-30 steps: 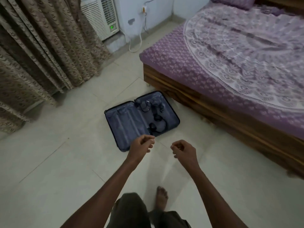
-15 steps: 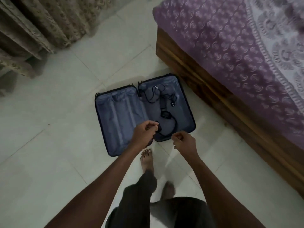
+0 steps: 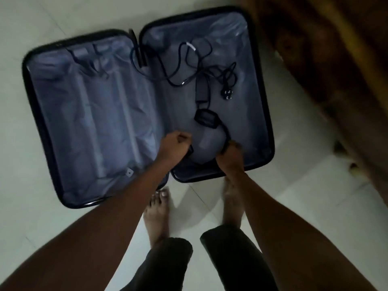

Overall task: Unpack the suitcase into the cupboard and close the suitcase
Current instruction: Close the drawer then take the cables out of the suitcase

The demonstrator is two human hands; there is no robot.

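Left fingers: curled closed [image 3: 184, 138], pinching a dark strap end at the near edge of the suitcase's right half.
Right fingers: bent closed [image 3: 227, 146] around a black strap [image 3: 225, 133] that ran up to a dark rectangular buckle [image 3: 206, 118].
Left hand [image 3: 174, 147]: knuckles up, wrist low, forearm reaching in from the lower left.
Right hand [image 3: 231, 154]: knuckles up, forearm reaching in from the lower right, near the left hand.
Writing: none could be read; the view was dim and blurred.
Suitcase [image 3: 42, 122]: lay open flat on the floor [image 3: 294, 175], hard dark shell with rounded corners, both halves lined in crinkled pale blue-grey fabric.
Contents: a black power adapter [image 3: 202, 90] with tangled cables and a plug [image 3: 227, 95] lay in the right half.
Feet: bare, just before the suitcase's near edge.
Bed frame [image 3: 336, 59]: brown wood, just beside the suitcase's right side.
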